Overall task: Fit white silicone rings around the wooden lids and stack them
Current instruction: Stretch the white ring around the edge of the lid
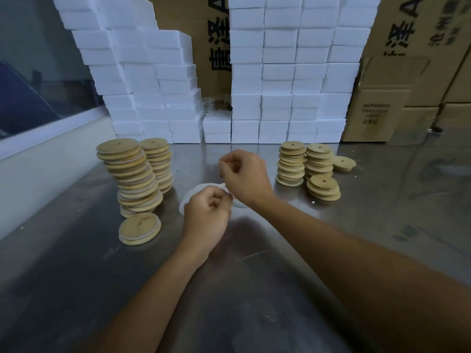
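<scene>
1. Left hand (205, 212) and right hand (244, 174) are both curled and pinching a white silicone ring (196, 191) over the desk (254, 289) centre; no lid sits in it yet.
2. Judgement: separate one ring, open it evenly, seat one side in a lid's groove, then roll the rest on without twisting.
3. Ringed lids (132, 174) stand stacked at left, leaning; one ringed lid (139, 228) lies in front. Bare lids (291, 164) wait at right.
4. Containers: white foam boxes (277, 80) and cardboard cartons (379, 110) stand behind, closed; contents cannot be told.
</scene>
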A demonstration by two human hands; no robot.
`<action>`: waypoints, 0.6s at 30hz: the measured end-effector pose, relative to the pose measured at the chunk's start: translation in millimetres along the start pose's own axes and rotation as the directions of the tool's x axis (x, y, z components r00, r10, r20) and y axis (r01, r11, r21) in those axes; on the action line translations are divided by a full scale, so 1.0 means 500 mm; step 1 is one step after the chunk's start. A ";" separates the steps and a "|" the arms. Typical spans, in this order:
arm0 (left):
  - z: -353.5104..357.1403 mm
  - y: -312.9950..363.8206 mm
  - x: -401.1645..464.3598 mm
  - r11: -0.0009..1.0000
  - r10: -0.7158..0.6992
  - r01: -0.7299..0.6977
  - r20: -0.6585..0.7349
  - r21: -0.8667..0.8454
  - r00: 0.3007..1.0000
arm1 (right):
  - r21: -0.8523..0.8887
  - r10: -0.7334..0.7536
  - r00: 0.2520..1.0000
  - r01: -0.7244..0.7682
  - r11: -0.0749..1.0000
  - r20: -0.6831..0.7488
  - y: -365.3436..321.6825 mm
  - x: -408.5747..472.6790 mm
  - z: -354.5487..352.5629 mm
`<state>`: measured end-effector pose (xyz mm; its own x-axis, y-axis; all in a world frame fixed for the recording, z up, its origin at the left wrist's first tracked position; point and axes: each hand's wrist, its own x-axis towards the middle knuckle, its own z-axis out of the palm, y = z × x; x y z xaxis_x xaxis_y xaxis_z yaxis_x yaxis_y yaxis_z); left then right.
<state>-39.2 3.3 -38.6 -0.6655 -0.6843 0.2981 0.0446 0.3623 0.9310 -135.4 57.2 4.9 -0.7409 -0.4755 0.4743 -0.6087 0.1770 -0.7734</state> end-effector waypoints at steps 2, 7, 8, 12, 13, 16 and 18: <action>-0.002 0.002 -0.004 0.973 0.137 -0.125 -0.049 0.194 0.989 | -0.156 -0.063 0.994 0.049 0.987 -0.087 0.036 -0.029 -0.046; -0.023 0.000 -0.011 0.697 0.285 -0.269 0.087 0.665 0.954 | -0.510 -0.169 0.908 -0.056 0.858 -0.383 0.123 -0.083 -0.159; -0.028 -0.002 -0.009 0.670 0.256 -0.244 0.090 0.701 0.963 | -0.540 -0.125 0.894 -0.144 0.829 -0.430 0.132 -0.085 -0.174; -0.047 -0.005 -0.004 0.610 0.193 -0.182 0.078 0.771 0.978 | -0.550 0.181 0.919 -0.359 0.754 -0.351 0.147 -0.081 -0.199; -0.051 -0.005 -0.003 0.614 0.185 -0.171 0.070 0.771 0.980 | -0.556 0.227 0.921 -0.373 0.742 -0.316 0.150 -0.080 -0.199; -0.059 -0.004 0.001 0.630 0.179 -0.155 0.053 0.761 0.983 | -0.578 0.246 0.921 -0.382 0.721 -0.302 0.157 -0.076 -0.202; -0.062 -0.004 0.003 0.624 0.176 -0.157 0.058 0.766 0.983 | -0.554 0.268 0.903 -0.420 0.719 -0.337 0.158 -0.074 -0.206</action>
<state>-17.3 -18.1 -33.2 -0.6893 -0.5722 0.4444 -0.4385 0.8178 0.3728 -185.6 177.8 -30.4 -0.9275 -0.0917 0.3624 -0.2834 0.8046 -0.5219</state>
